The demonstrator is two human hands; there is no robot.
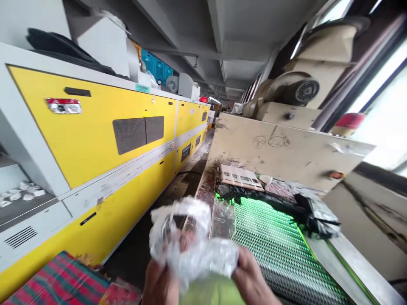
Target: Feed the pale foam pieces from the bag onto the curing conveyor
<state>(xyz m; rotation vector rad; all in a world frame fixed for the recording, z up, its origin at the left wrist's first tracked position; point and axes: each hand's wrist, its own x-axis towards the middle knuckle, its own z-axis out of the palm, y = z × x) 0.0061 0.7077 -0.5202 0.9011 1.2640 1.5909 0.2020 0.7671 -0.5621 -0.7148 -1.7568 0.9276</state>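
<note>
Both my hands hold a crumpled clear plastic bag [190,243] low in the middle of the head view. My left hand [160,281] grips its left side with the fingers curled into the plastic. On the right side my right hand [252,279] pinches the bag. Something dark shows through the plastic near the top; I cannot make out what it is. A yellow-green surface [211,294] lies just under the bag. The bag hangs beside the near end of a metal mesh conveyor [273,241] lit green.
A long yellow and grey machine [95,140] runs along the left, with small white pieces [19,192] in its opening. A beige machine housing [286,148] with a blower stands behind the conveyor. A red striped cloth [60,281] lies lower left. A narrow dark aisle runs between.
</note>
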